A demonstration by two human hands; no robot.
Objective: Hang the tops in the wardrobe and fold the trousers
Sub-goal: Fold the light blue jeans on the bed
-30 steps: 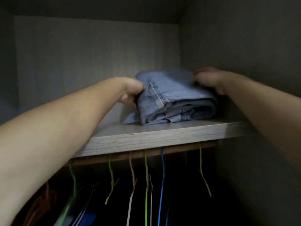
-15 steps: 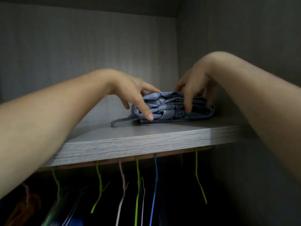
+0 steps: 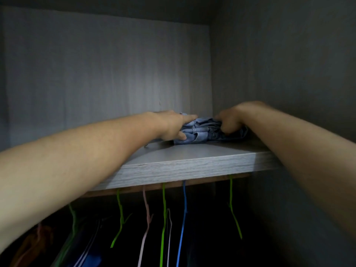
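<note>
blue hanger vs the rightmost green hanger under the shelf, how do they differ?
The blue wire hanger hangs near the middle of the row; the rightmost green wire hanger hangs apart, nearest the right wall. The blue one's visible wire drops almost straight down out of frame; the green one's slants right and ends higher up. Both are thin wires hooked beneath the grey wooden shelf.

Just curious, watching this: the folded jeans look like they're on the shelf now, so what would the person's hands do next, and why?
Probably let go and draw both hands back. The folded jeans already rest on the shelf, deep in its right rear corner, with the left hand and right hand pressed on either side. They look placed, so little remains but releasing them.
</note>
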